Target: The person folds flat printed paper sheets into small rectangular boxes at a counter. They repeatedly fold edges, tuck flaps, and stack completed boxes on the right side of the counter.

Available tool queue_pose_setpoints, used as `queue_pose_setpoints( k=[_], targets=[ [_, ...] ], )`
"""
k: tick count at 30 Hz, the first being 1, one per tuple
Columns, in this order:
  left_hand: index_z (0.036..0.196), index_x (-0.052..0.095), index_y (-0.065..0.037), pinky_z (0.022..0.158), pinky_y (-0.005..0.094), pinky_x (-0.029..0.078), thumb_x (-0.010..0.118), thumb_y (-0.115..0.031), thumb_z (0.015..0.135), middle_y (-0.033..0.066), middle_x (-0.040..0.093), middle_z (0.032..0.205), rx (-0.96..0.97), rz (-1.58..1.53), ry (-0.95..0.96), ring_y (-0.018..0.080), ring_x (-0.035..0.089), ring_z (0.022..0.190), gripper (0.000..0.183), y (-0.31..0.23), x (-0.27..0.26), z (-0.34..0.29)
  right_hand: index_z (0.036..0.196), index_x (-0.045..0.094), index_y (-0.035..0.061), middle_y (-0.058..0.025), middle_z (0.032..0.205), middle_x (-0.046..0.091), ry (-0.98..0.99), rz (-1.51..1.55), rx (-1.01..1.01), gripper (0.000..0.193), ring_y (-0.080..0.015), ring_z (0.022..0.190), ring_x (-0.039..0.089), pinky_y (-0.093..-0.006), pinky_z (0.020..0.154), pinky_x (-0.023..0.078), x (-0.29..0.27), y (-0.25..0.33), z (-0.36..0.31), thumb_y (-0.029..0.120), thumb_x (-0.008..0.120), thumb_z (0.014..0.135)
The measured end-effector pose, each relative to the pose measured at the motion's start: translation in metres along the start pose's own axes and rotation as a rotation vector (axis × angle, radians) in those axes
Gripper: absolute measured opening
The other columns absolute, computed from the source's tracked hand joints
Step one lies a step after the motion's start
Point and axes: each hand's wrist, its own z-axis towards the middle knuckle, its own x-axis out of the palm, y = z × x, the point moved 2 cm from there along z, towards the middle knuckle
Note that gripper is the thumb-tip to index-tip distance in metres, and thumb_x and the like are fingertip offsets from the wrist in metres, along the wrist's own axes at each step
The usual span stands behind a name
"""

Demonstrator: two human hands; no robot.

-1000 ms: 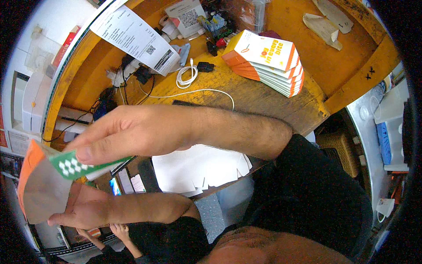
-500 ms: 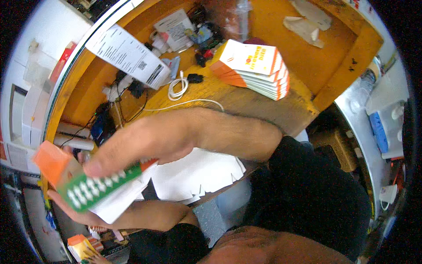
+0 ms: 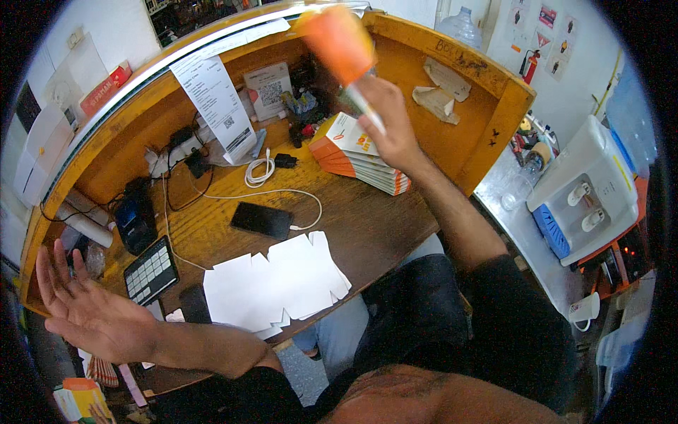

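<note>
We have swung the orange folded carton from low at our left up over the bench, right hand fingers pinching it above the carton stack, left hand now spread empty.

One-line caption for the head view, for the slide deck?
Right hand lifts a blurred orange carton above a stack of flat orange cartons; open left hand hovers beside the wooden desk.
</note>
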Motion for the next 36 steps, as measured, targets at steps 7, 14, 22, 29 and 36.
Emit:
queue_pose_setpoints(
  k=[7, 14, 22, 29, 36],
  targets=[
    [0.149, 0.054, 0.008, 0.118, 0.0505, 0.045, 0.026, -0.052, 0.118, 0.0273, 0.057, 0.154, -0.008, -0.066, 0.013, 0.0389, 0.059, 0.139, 0.073, 0.001, -0.018, 0.004, 0.158, 0.061, 0.0347, -0.0079, 0.170, 0.051, 0.961, -0.159, 0.175, 0.058, -0.0408, 0.157, 0.040, -0.0657, 0.124, 0.031, 0.000, -0.082, -0.058, 0.059, 0.063, 0.106],
    [0.147, 0.056, 0.007, 0.115, 0.0478, 0.047, 0.026, -0.048, 0.118, 0.0273, 0.059, 0.154, -0.051, -0.103, 0.004, 0.0382, 0.060, 0.138, 0.069, 0.007, -0.027, 0.006, 0.149, 0.066, 0.0195, -0.0218, 0.151, 0.060, 1.002, -0.131, 0.250, 0.063, -0.0460, 0.142, 0.052, -0.0588, 0.121, 0.041, 0.008, -0.072, -0.074, 0.063, 0.062, 0.104],
    [0.147, 0.056, 0.008, 0.112, 0.0463, 0.049, 0.027, -0.043, 0.119, 0.0282, 0.057, 0.155, -0.043, -0.123, 0.011, 0.0369, 0.061, 0.137, 0.065, 0.011, -0.027, 0.007, 0.162, 0.049, 0.0199, -0.0226, 0.145, 0.054, 0.822, -0.390, 0.442, 0.077, -0.0458, 0.129, 0.055, -0.0662, 0.109, 0.043, 0.029, -0.066, -0.142, 0.067, 0.061, 0.102],
    [0.152, 0.053, 0.008, 0.115, 0.0465, 0.047, 0.029, -0.041, 0.120, 0.0266, 0.052, 0.162, -0.056, -0.065, 0.039, 0.0364, 0.057, 0.142, 0.064, 0.010, -0.019, 0.002, 0.162, 0.049, 0.0216, -0.0230, 0.149, 0.051, 0.784, -0.473, 0.433, 0.083, -0.0465, 0.133, 0.051, -0.0662, 0.112, 0.037, 0.028, -0.074, -0.148, 0.073, 0.063, 0.098],
    [0.147, 0.059, 0.005, 0.110, 0.0457, 0.051, 0.026, -0.043, 0.118, 0.0287, 0.056, 0.157, -0.014, 0.005, 0.050, 0.0355, 0.062, 0.136, 0.065, 0.008, -0.023, 0.002, 0.163, 0.051, 0.0267, -0.0241, 0.145, 0.054, 0.798, -0.562, 0.338, 0.100, -0.0462, 0.133, 0.051, -0.0653, 0.113, 0.038, 0.008, -0.049, -0.100, 0.081, 0.076, 0.082]
  ],
)
